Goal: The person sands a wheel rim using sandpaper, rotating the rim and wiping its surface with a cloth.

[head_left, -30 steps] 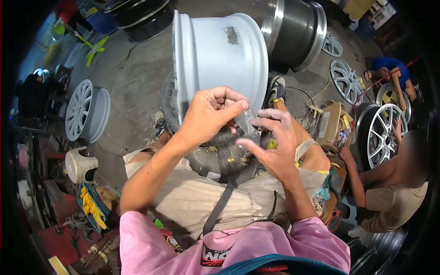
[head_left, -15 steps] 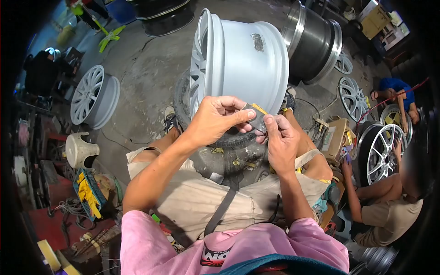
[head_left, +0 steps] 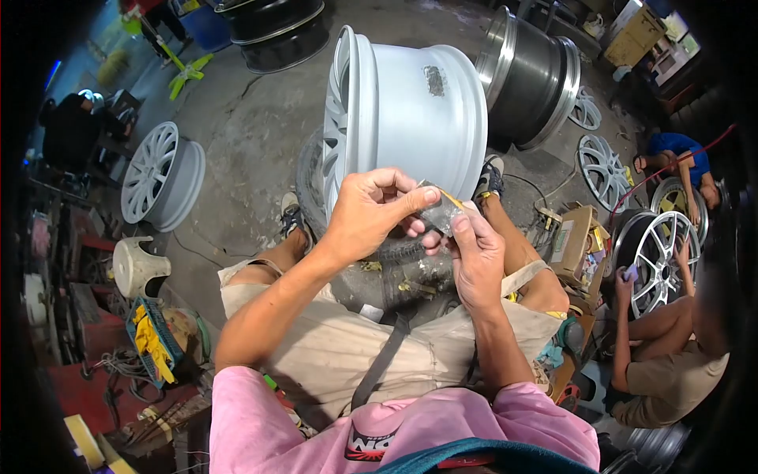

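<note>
Sheet (head_left: pixel 439 216) grey w/ yel. edge (head_left: pixel 453 200); wheel (head_left: pixel 418 118) lt. grey (dk. patch (head_left: pixel 435 80)).

My right hand (head_left: pixel 479 257), spread earlier, now pinching the thin grey sheet (head_left: pixel 438 218) in front of the silver metal wheel (head_left: pixel 422 110), yellow strip (head_left: pixel 452 200) newly showing

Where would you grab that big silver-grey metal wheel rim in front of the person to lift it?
Probably by the raised left lip and right lip, one hand coming from each side: the big silver-grey metal wheel rim stands on edge, and its mostly smooth, round barrel offers little to hook.
</note>
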`<state>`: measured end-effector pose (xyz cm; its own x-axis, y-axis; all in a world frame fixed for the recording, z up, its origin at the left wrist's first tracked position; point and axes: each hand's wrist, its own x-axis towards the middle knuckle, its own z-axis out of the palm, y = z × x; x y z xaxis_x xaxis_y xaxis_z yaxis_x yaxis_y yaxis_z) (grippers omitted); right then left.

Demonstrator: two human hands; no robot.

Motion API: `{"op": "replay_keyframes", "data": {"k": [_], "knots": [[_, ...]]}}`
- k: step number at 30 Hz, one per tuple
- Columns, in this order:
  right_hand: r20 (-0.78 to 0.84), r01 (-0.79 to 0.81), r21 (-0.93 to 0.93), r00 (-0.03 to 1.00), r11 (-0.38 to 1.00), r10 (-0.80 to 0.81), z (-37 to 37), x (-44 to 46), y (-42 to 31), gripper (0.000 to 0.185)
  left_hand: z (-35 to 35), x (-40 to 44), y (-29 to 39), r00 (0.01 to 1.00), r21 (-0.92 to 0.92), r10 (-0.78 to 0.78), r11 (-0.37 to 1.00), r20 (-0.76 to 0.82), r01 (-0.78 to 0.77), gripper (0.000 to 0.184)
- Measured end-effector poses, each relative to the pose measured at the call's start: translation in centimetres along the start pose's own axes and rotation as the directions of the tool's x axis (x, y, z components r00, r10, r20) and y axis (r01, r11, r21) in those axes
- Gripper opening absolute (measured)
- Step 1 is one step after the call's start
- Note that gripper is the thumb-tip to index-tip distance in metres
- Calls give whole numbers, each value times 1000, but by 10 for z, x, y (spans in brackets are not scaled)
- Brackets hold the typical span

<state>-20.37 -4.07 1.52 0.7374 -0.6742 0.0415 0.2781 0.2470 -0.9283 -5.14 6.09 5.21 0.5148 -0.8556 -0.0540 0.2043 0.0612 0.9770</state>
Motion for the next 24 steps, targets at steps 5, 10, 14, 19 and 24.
{"op": "replay_keyframes", "data": {"k": [5,10,14,19,24], "knots": [[41,349,-276,935,895,-352,2,41,-25,23,-18,15,21,932,314,356,895,-69,-318,16],[205,657,-661,623,362,-755,-20,151,-10,22,-83,113,57,696,701,669,627,-261,-340,55],[550,614,-781,591,-113,-590,-31,170,18,32,-90,183,47,779,849,497,522,-382,84,76],[536,541,-814,560,-210,-632,-27,207,22,29,-72,188,40,804,834,412,522,-429,177,50],[495,524,-846,708,-97,-503,-1,284,9,30,-78,184,43,777,826,439,535,-450,176,47]]}}
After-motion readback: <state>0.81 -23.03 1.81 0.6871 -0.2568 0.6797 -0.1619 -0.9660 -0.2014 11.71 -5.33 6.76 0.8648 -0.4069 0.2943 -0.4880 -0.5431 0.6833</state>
